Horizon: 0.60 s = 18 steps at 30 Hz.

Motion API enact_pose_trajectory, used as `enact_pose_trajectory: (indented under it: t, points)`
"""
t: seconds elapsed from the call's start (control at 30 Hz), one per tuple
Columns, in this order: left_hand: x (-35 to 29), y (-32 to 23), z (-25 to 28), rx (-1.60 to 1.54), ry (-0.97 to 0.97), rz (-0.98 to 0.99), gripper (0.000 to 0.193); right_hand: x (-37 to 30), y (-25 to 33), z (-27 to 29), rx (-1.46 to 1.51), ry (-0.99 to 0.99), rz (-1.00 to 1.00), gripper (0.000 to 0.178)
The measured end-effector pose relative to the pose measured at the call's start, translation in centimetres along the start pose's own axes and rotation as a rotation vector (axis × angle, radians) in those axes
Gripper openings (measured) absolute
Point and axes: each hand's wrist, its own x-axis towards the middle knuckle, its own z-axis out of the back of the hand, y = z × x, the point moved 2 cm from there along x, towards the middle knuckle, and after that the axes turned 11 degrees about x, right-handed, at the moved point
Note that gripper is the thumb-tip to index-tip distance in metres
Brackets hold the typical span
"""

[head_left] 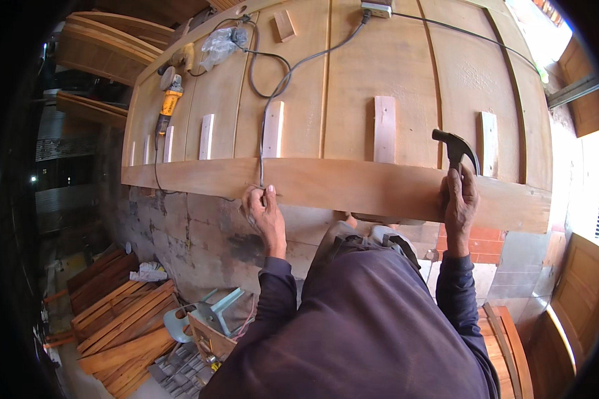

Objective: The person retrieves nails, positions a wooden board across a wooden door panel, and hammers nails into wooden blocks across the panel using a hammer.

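My right hand is wrapped round the handle of a claw hammer, its dark head up over the front edge of a large wooden panel. At the same front edge, left of the middle, my left hand has thumb and fingers closed on a grey cable. The cable comes down across the panel into the fingertips; anything else in them is too small to make out. A smooth board runs along the panel's front edge, and a pale wood block stands against it between my hands.
A yellow angle grinder lies on the panel's left side, near a clear plastic bag. At the far edge sits a socket box. Planks and a light blue stool are on the floor at lower left.
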Motion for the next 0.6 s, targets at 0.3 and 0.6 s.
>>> enact_pose_trajectory:
  t: [0.3,0.6]
  points:
    - [5.0,2.5,-0.5,-0.366,0.127,0.093,0.025,-0.1,-0.9,-0.7,-0.057,-0.105,0.086,0.025]
    - [16.9,9.2,4.9,-0.587,0.134,0.191,0.026,0.0,-1.4,-0.4,-0.050,-0.222,0.104,0.029]
